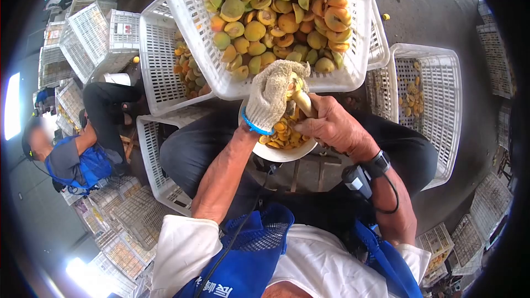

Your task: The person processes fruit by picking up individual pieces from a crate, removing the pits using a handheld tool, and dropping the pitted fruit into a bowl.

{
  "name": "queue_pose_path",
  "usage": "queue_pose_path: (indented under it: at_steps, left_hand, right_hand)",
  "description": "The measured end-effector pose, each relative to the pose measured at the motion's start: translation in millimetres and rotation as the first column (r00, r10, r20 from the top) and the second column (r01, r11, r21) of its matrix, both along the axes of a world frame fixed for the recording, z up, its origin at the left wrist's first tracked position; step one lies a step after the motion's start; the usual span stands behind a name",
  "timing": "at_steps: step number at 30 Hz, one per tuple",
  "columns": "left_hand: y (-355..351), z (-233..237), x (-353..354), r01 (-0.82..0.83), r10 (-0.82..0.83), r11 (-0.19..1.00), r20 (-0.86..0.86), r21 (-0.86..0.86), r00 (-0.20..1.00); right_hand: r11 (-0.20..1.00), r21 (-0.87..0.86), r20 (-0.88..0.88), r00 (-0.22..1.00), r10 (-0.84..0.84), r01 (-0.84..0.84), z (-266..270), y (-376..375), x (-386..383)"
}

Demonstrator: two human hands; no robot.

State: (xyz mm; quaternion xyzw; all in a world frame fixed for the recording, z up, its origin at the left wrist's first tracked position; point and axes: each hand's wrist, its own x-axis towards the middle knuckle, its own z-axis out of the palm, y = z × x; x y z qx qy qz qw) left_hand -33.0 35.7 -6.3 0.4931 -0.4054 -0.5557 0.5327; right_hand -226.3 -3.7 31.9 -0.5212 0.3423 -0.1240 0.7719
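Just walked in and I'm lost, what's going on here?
A seated person holds a fruit in the gloved left hand and works at it with a pale-handled tool gripped in the bare right hand, over a white bowl of orange pieces on the lap. A white crate of halved fruit sits just in front. Another person sits to the left among more crates.
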Motion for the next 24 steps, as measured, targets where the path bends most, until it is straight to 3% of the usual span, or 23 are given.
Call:
queue_pose_path:
  at_steps: [3, 5, 6, 8, 9, 12, 14, 15, 17, 18, 19, 20, 21, 22, 24]
  left_hand:
    - [6, -19, 3, -0.046, 0.043, 0.998, 0.067, 0.036, 0.997]
    - [6, -31, 7, -0.098, 0.049, 0.990, 0.408, 0.101, 0.912]
    - [4, -31, 11, -0.098, 0.049, 0.990, 0.409, 0.100, 0.911]
    - [1, -26, 19, 0.104, -0.087, 0.994, 0.467, -0.012, 0.880]
    - [2, -25, 20, 0.103, -0.086, 0.995, 0.467, -0.012, 0.880]
    - [4, -17, 24, 0.100, -0.142, 0.987, 0.380, 0.128, 0.914]
    - [1, -11, 31, 0.352, -0.315, 0.936, 0.515, 0.027, 0.797]
    - [0, -14, 34, 0.350, -0.312, 0.937, 0.516, 0.026, 0.798]
    - [-4, -15, 35, 0.457, -0.036, 0.854, 0.849, -0.248, 0.527]
    - [-6, -10, 31, 0.456, -0.033, 0.854, 0.850, -0.249, 0.526]
    - [-6, -5, 23, 0.236, -0.158, 0.964, 0.455, -0.120, 0.876]
    - [-6, 3, 15, 0.105, -0.096, 0.986, -0.071, 0.127, 0.993]
    - [-6, 3, 8, 0.029, 0.003, 0.986, -0.189, 0.166, 0.982]
    - [-7, 4, 6, 0.028, 0.003, 0.986, -0.185, 0.166, 0.983]
    - [-8, 6, 1, -0.045, 0.045, 0.994, 0.005, 0.101, 0.999]
  right_hand:
    - [0.998, 0.030, -0.077, 0.995, 0.061, -0.059, -1, -2, 2]
    - [0.917, -0.387, -0.241, 0.971, -0.002, -0.094, -18, 5, 8]
    - [0.917, -0.388, -0.240, 0.971, -0.002, -0.094, -17, 6, 8]
    - [0.846, -0.472, -0.433, 0.901, 0.024, -0.249, -11, 7, 6]
    - [0.846, -0.472, -0.433, 0.901, 0.025, -0.250, -10, 8, 5]
    - [0.824, -0.509, -0.408, 0.913, 0.022, -0.248, -10, 11, 4]
    - [0.870, -0.471, -0.322, 0.947, -0.016, -0.146, -15, 14, 4]
    - [0.869, -0.472, -0.321, 0.947, -0.014, -0.148, -17, 16, 5]
    - [0.843, -0.513, -0.407, 0.910, -0.074, -0.161, -18, 20, 10]
    - [0.842, -0.516, -0.405, 0.911, -0.074, -0.161, -18, 19, 11]
    - [0.857, -0.501, -0.368, 0.926, -0.084, -0.121, -18, 18, 12]
    - [0.872, -0.482, -0.330, 0.939, -0.096, -0.080, -19, 18, 14]
    - [0.872, -0.484, -0.326, 0.940, -0.098, -0.077, -17, 16, 14]
    - [0.889, -0.457, -0.238, 0.966, -0.099, -0.022, -14, 13, 14]
    - [0.906, -0.421, -0.149, 0.983, -0.105, 0.033, -12, 12, 15]
